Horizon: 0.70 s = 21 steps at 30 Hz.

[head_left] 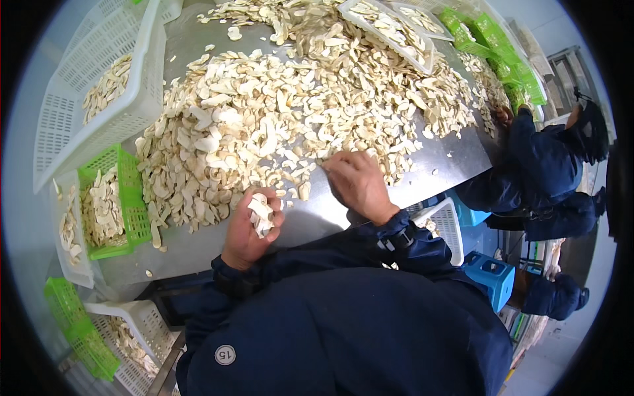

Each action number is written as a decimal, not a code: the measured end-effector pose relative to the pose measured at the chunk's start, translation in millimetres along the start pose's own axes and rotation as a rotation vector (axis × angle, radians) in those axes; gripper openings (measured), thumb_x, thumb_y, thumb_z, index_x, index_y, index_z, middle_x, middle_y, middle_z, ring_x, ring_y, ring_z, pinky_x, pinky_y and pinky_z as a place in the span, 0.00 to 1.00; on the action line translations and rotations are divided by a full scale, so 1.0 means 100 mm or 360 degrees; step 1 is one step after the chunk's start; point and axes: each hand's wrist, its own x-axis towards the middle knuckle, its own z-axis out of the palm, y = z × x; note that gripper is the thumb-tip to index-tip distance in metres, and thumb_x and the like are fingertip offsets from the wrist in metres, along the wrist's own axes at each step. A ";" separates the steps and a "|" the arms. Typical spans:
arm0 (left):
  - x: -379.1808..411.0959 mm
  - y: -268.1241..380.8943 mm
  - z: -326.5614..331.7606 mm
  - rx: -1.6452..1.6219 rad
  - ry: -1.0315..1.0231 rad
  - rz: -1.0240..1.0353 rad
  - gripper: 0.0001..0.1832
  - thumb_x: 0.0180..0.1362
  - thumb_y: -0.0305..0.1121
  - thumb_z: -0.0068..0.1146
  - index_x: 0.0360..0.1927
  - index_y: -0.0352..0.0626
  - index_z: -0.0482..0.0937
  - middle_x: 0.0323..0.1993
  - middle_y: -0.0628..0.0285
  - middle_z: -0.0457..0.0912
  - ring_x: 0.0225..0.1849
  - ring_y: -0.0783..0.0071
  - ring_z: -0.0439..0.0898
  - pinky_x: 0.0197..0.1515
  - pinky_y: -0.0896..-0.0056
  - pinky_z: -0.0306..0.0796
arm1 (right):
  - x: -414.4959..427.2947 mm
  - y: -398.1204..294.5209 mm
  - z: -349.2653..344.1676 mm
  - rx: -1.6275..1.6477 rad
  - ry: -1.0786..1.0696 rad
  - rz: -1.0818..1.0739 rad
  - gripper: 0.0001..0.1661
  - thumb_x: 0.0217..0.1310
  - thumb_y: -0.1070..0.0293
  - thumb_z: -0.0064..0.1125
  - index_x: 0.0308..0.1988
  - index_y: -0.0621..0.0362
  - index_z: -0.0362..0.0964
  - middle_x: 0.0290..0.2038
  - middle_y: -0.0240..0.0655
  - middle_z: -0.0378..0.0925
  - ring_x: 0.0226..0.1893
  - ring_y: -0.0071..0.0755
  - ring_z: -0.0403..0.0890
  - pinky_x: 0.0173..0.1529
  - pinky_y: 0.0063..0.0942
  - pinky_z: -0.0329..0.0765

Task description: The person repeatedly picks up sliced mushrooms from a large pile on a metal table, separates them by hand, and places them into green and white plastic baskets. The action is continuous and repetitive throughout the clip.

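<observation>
Dried mushroom slices, pale cream with brownish edges, lie in a wide heap on a stainless steel table. My left hand, palm up near the table's front edge, has its fingers curled round several white slices. To its right, my right hand is palm down at the near edge of the heap, its fingertips bent down by the slices. Whether a slice is between those fingertips cannot be seen. Small loose pieces lie between the two hands.
A green basket and a large white crate, both with slices, stand at left. A white tray of slices rests on the heap's far side. Below the table are another white crate and a blue stool. Co-workers are at right.
</observation>
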 end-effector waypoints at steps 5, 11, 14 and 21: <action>0.04 0.00 0.02 -0.0158 -0.0129 0.0106 0.28 0.86 0.57 0.40 0.60 0.40 0.78 0.47 0.55 0.77 0.42 0.63 0.78 0.25 0.71 0.75 | 0.07 -0.18 0.13 0.0255 -0.0140 -0.0278 0.19 0.66 0.64 0.73 0.56 0.50 0.87 0.57 0.37 0.85 0.59 0.46 0.83 0.62 0.45 0.80; -0.05 0.04 -0.01 -0.0056 -0.0039 0.0164 0.32 0.85 0.62 0.39 0.63 0.42 0.78 0.47 0.54 0.78 0.42 0.62 0.78 0.25 0.69 0.74 | 0.11 -0.27 0.38 0.0218 -0.0174 -0.0182 0.24 0.67 0.62 0.73 0.62 0.46 0.85 0.66 0.37 0.82 0.66 0.50 0.80 0.69 0.48 0.77; -0.02 0.06 0.01 -0.0036 -0.0054 0.0119 0.30 0.85 0.61 0.39 0.63 0.45 0.78 0.47 0.55 0.78 0.42 0.62 0.78 0.24 0.71 0.73 | 0.10 0.04 0.02 0.0090 0.0082 0.0002 0.21 0.67 0.67 0.73 0.59 0.48 0.86 0.58 0.42 0.85 0.58 0.52 0.84 0.61 0.47 0.81; 0.15 -0.03 0.10 0.0138 0.0119 0.0036 0.16 0.84 0.47 0.50 0.60 0.49 0.77 0.46 0.61 0.77 0.40 0.71 0.75 0.23 0.77 0.71 | -0.10 -0.07 -0.19 0.0020 -0.0086 0.0421 0.15 0.69 0.65 0.73 0.54 0.53 0.86 0.47 0.41 0.88 0.47 0.52 0.87 0.52 0.44 0.84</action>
